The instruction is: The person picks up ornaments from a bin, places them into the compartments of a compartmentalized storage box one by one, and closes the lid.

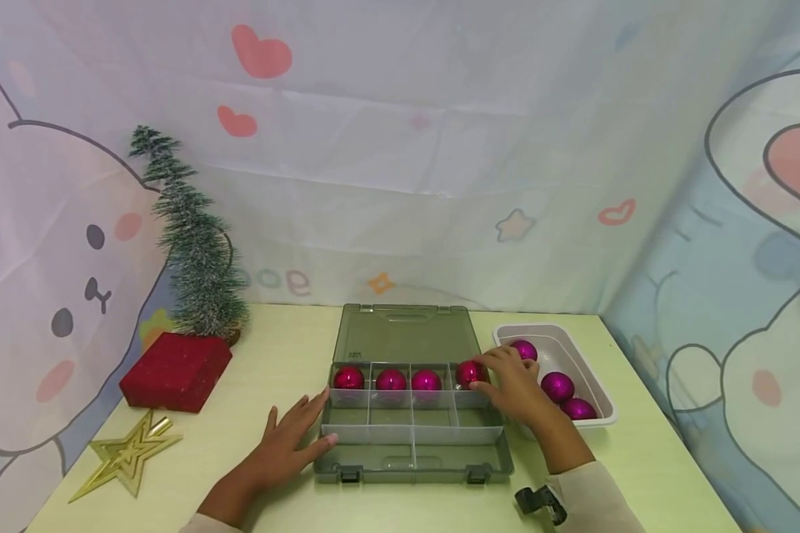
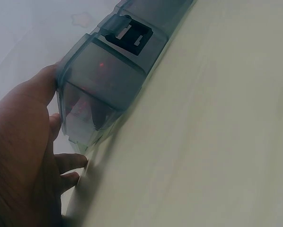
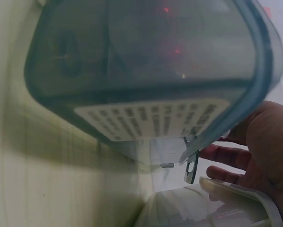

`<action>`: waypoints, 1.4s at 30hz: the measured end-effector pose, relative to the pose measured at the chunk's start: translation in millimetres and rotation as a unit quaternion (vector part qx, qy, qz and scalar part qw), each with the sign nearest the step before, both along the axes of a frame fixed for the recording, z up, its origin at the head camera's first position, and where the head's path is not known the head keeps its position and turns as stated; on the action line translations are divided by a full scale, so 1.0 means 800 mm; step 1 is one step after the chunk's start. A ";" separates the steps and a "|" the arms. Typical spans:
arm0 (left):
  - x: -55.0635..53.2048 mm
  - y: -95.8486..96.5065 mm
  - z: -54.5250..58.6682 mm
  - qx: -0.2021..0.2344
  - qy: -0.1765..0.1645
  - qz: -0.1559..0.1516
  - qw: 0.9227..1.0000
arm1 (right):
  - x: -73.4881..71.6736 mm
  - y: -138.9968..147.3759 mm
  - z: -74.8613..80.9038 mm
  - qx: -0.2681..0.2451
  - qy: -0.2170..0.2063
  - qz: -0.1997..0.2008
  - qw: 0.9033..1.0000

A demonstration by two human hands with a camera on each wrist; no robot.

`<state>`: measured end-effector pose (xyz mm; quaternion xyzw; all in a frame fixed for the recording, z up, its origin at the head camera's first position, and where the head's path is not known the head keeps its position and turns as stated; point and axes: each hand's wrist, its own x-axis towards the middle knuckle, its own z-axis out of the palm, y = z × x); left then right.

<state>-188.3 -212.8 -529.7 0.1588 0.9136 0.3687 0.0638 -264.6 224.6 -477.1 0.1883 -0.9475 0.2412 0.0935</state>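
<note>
A grey translucent compartment box [image 1: 368,437] lies on the table with its lid [image 1: 400,333] raised at the back. In its back row sit shiny red and pink Christmas balls: a red one [image 1: 350,378] at the left, then two pink ones [image 1: 391,380]. My right hand [image 1: 516,385] has thumb and fingertips at a red Christmas ball [image 1: 468,374] in the rightmost back compartment, pinching its right side. My left hand [image 1: 287,444] rests along the box's left edge with fingers extended; the left wrist view shows its thumb against the box wall.
A white tray [image 1: 603,392] with glittery purple balls [image 1: 558,386] stands right of the box, under the right forearm. At the left are a small Christmas tree [image 1: 203,259] with a red base [image 1: 175,370] and a gold star [image 1: 130,453]. A printed cloth [image 1: 400,185] hangs behind.
</note>
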 end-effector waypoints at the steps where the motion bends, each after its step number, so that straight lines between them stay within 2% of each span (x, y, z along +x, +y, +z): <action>1: 0.000 0.000 0.000 0.001 0.000 0.000 1.000 | 0.000 0.000 0.000 0.001 0.000 0.000 1.000; 20: 0.001 0.000 0.001 0.003 0.000 0.001 1.000 | 0.003 -0.008 0.007 0.021 -0.025 -0.027 0.999; 34: 0.001 0.001 0.003 0.001 -0.003 0.001 1.000 | 0.003 -0.010 0.005 0.053 -0.012 -0.021 0.998; 42: 0.000 0.000 0.000 -0.005 0.003 0.002 1.000 | 0.007 -0.011 0.013 0.042 -0.020 -0.019 0.999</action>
